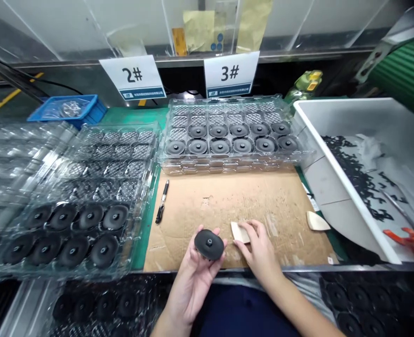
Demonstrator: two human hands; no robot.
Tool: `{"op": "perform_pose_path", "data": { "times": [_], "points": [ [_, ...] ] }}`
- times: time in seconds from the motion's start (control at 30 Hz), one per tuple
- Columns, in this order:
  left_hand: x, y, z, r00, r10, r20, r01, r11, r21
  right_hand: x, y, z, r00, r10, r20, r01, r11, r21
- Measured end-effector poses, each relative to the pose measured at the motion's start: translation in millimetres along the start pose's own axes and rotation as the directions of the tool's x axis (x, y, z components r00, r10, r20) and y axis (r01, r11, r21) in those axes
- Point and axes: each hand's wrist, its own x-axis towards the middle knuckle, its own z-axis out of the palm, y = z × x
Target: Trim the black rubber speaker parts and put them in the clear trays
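A black oval part [209, 243] with a small raised centre lies in my left hand [196, 276], its fingers curled round the edge. To the right, my right hand [261, 252] pinches a cream-coloured pad [240, 232] just above or on the brown cardboard [193, 201]. The two hands are apart. Behind the cardboard stands a clear tray [235, 159] with rows of similar black parts. Another clear tray [133, 210] at the left holds more of them in its near rows.
A pen [162, 202] lies on the cardboard's left side and a second cream pad [317, 221] at its right. A white bin [347, 199] with small black pieces stands right. At the back left is a blue basket [91, 110]. More filled trays sit below the table edge.
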Motion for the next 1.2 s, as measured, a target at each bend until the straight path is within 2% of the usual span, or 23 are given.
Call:
{"op": "perform_pose_path", "data": {
  "times": [0.1,0.27,0.4,0.47,0.53,0.63,0.67,0.7,0.73,0.8,0.87,0.9,0.97,1.03,1.1,1.17,1.2],
  "points": [
    [-4.4,-2.6,2.9,1.000,0.018,0.009,-0.018,1.000,-0.003,-0.9,-2.3,11.9,0.999,-0.054,-0.006,0.054,0.998,0.016],
    [-6.1,-5.0,12.3,0.999,0.010,0.031,-0.011,1.000,0.020,-3.5,-4.3,10.9,0.997,-0.072,-0.021,0.073,0.997,0.020],
    [-6.0,-4.4,19.3,0.999,-0.001,0.047,-0.003,0.997,0.072,-0.8,-7.7,8.7,0.980,-0.186,0.074,0.180,0.980,0.081],
    [-6.5,-3.6,22.9,0.999,-0.004,0.038,0.000,0.994,0.106,7.7,-12.0,0.5,0.964,-0.238,0.117,0.220,0.965,0.146],
    [-7.2,-3.0,28.2,1.000,-0.001,0.028,-0.003,0.990,0.141,16.7,-22.5,-17.1,0.967,-0.232,0.103,0.209,0.958,0.197],
    [-8.4,-5.5,39.9,0.999,0.034,0.025,-0.038,0.981,0.191,17.0,-53.3,-56.2,0.981,-0.195,-0.014,0.192,0.944,0.267],
    [-8.6,-7.4,44.2,0.999,0.041,0.026,-0.046,0.977,0.207,12.5,-65.9,-69.4,0.974,-0.201,-0.106,0.225,0.925,0.306],
    [-8.7,-9.7,48.3,0.999,0.035,0.027,-0.040,0.975,0.220,6.7,-78.0,-81.3,0.948,-0.274,-0.161,0.311,0.902,0.299],
    [-8.7,-12.2,52.0,0.999,0.021,0.028,-0.027,0.973,0.230,0.5,-88.8,-91.2,0.914,-0.378,-0.150,0.406,0.869,0.282],
    [-8.7,-16.7,58.0,1.000,0.000,0.031,-0.007,0.972,0.236,-8.9,-104.1,-104.1,0.863,-0.503,-0.050,0.497,0.827,0.264],
    [-9.0,-19.8,62.8,1.000,0.017,0.022,-0.022,0.969,0.244,-11.3,-110.5,-108.3,0.842,-0.534,0.076,0.502,0.828,0.252],
    [-9.4,-20.5,65.2,0.999,0.030,0.017,-0.033,0.966,0.257,-10.5,-111.4,-108.0,0.846,-0.525,0.087,0.496,0.837,0.229],
    [-10.9,-20.0,70.1,1.000,0.027,0.010,-0.029,0.960,0.280,-8.3,-110.8,-104.9,0.849,-0.528,-0.032,0.525,0.834,0.169],
    [-12.8,-16.8,74.2,0.999,0.024,0.021,-0.029,0.958,0.284,-9.4,-109.4,-102.1,0.818,-0.553,-0.158,0.573,0.804,0.157],
    [-14.1,-13.0,76.3,0.998,0.067,0.019,-0.070,0.958,0.280,-13.2,-107.8,-101.4,0.797,-0.585,-0.150,0.604,0.764,0.226],
    [-13.8,-11.4,76.8,0.995,0.096,0.001,-0.092,0.951,0.295,-14.6,-107.1,-101.7,0.805,-0.588,-0.074,0.583,0.762,0.282],
    [-13.0,-11.8,77.0,0.996,0.089,-0.003,-0.084,0.948,0.308,-13.4,-107.2,-101.7,0.818,-0.570,-0.073,0.566,0.777,0.274]
  ]
}}
